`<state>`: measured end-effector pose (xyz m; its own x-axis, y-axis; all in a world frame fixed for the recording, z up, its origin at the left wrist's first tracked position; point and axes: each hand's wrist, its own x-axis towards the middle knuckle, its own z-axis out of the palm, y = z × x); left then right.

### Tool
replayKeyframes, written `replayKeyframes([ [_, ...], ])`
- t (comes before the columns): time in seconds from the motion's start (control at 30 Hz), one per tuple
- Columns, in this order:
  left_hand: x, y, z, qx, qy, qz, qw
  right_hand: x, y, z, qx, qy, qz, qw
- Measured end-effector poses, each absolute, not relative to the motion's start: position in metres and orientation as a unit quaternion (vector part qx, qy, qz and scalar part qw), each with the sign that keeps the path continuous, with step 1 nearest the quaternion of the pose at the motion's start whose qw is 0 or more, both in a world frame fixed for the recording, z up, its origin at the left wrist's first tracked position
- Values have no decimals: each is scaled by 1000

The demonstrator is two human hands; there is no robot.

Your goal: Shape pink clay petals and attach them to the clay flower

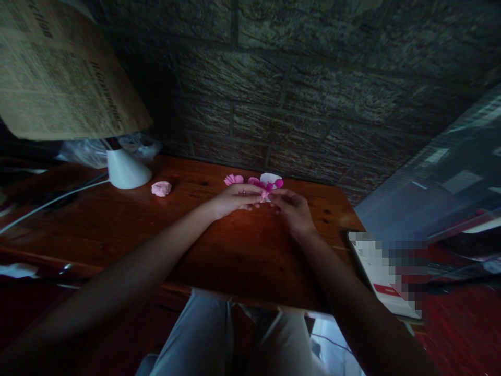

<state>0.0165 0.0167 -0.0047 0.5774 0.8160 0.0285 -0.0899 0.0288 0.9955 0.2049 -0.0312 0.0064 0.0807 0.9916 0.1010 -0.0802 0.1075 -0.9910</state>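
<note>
Above the wooden table (242, 245), my left hand (235, 200) and my right hand (294, 207) meet, fingertips pinched on a small light-pink petal-like piece (265, 195). A ring shows on a finger of the left hand. Just behind the hands lie a pale pink ruffled piece (234, 179), several deep-pink petal-like pieces (278, 183) and a white piece (271, 177). The fingers partly hide these. Whether they are paper, cloth or real petals I cannot tell. Farther left, a crumpled light-pink piece (161, 188) rests on the table.
A lamp with a white base (127, 169) and a printed shade (66, 73) stands at the left, its white cord (58, 198) trailing left. Clear plastic (84, 151) lies behind it. A stone-patterned wall (313, 94) backs the table. A white box-like item (371, 266) sits at the right edge.
</note>
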Motion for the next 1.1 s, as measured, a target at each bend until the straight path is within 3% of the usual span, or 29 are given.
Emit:
replayKeyframes([
  [1.1,17,16,-4,605,290,351,653,206,-31,4,-475,-498,471,552],
])
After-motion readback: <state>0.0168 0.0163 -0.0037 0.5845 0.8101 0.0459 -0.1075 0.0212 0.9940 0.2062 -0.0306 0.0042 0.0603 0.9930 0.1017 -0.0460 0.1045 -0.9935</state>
